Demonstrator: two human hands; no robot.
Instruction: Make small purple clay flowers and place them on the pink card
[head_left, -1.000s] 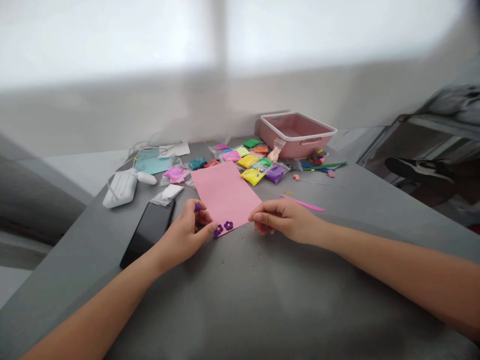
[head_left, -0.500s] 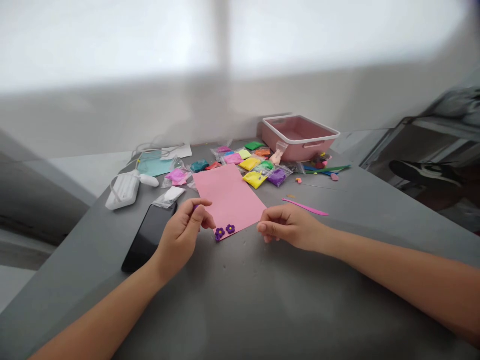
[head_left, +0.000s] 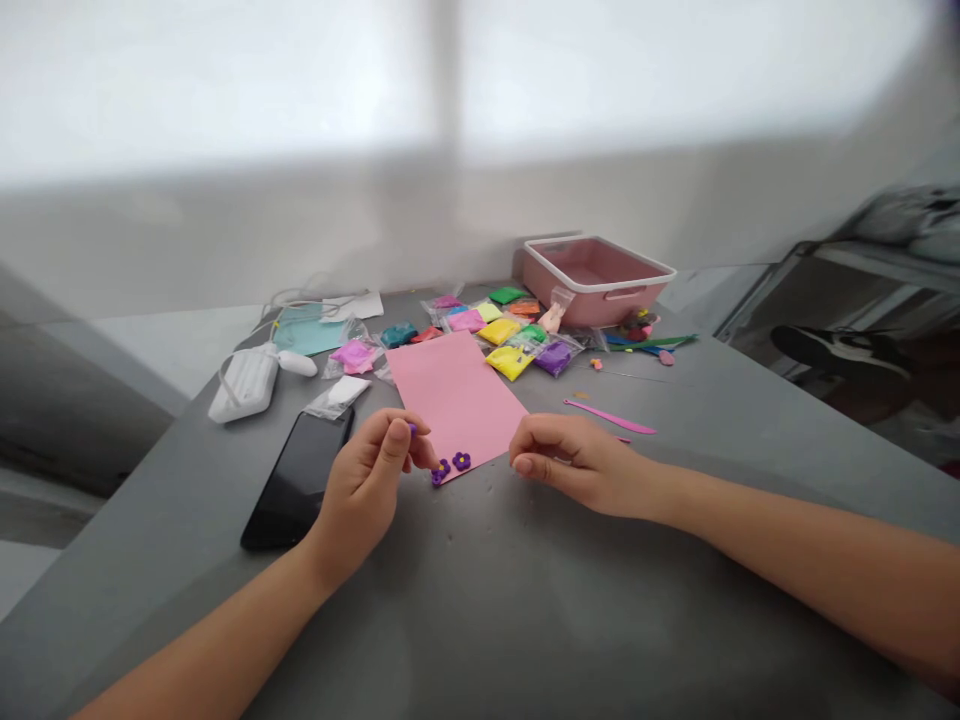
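My left hand (head_left: 375,478) pinches a small lump of purple clay (head_left: 412,429) between thumb and fingers, just off the near left corner of a pink sheet of paper (head_left: 454,395). Close to its fingertips, two purple clay flowers with yellow centres sit on that corner: one flower (head_left: 461,461) in full view, the other flower (head_left: 441,468) partly covered by a finger. My right hand (head_left: 562,455) hovers by the sheet's right corner with fingers curled and thumb against them. Whether anything is inside that pinch is hidden.
Behind the paper lie several bags of coloured clay, among them a yellow bag (head_left: 510,360) and a purple bag (head_left: 555,356). A pink basket (head_left: 626,305) stands at the back right. A pink plastic knife (head_left: 615,416) lies beyond my right hand. A black phone (head_left: 296,490) rests at left.
The purple clay in my left hand shows more plainly between thumb and finger. My left hand has shifted slightly right. The right hand stays curled, nearly in place.
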